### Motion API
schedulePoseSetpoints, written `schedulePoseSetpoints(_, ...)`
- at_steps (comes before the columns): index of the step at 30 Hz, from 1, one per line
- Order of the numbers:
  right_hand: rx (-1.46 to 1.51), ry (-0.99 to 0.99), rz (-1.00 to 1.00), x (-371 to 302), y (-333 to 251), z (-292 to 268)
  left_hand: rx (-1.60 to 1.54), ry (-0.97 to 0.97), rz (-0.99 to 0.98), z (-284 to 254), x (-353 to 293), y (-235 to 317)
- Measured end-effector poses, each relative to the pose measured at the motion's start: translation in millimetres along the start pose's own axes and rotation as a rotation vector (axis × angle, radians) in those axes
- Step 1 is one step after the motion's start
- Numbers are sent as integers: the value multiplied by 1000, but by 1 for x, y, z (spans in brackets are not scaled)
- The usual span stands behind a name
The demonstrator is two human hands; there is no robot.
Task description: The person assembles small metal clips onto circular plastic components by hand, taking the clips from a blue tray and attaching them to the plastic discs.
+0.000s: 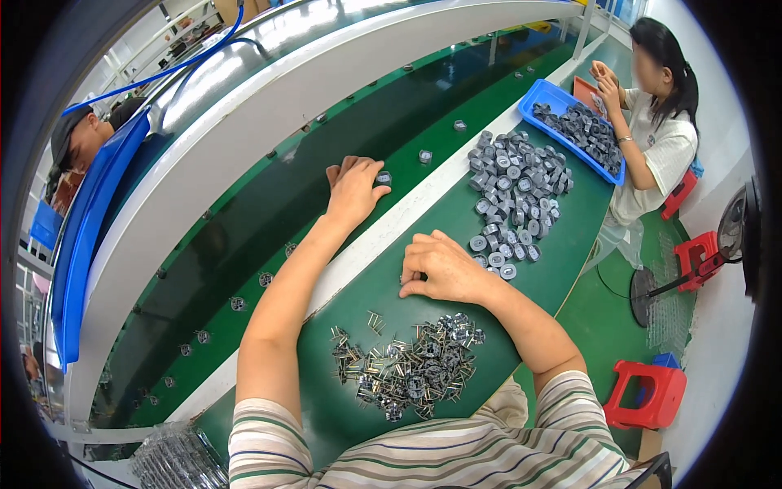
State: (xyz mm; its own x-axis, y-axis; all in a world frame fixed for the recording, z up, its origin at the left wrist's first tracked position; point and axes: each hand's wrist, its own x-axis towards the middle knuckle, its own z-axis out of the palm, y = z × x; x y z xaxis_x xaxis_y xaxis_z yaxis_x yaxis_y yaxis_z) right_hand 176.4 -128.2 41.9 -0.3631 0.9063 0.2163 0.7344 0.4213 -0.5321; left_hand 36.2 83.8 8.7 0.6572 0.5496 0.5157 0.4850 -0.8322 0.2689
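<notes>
My left hand (353, 194) reaches over the green conveyor belt (423, 114), its thumb and index finger closed around a small round grey plastic part (384, 178). Nearer to me, above the green worktable, is my right hand (446, 270), its fingers curled and pinched; whatever sits at its fingertips is too small to name. Just below that hand lies a heap of small round parts with metal pins (415, 371). Beyond it, to the right, spreads a pile of round grey plastic parts (517, 191).
A blue tray (528, 121) full of grey parts stands at the far right, beside a seated co-worker (652, 138). Several loose parts ride on the belt. A white rail (358, 265) separates belt and table. Red stools (648, 395) and a fan (737, 232) stand right.
</notes>
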Motion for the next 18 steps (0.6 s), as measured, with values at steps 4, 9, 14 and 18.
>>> schedulePoseSetpoints(4, -8, 151, 26, 0, 6, 3, 10, -71, -77, 6, 7, 5)
schedulePoseSetpoints(9, -68, 19, 25, -4, 18, 5, -209, -171, -36, -25, -35, 44)
schedulePoseSetpoints(14, 73, 27, 104, -3, 17, -2, -416, -248, -149, -28, -88, 50)
schedulePoseSetpoints(18, 62, 33, 45, 0, 14, 3, -464, -180, -190, -28, -93, 55)
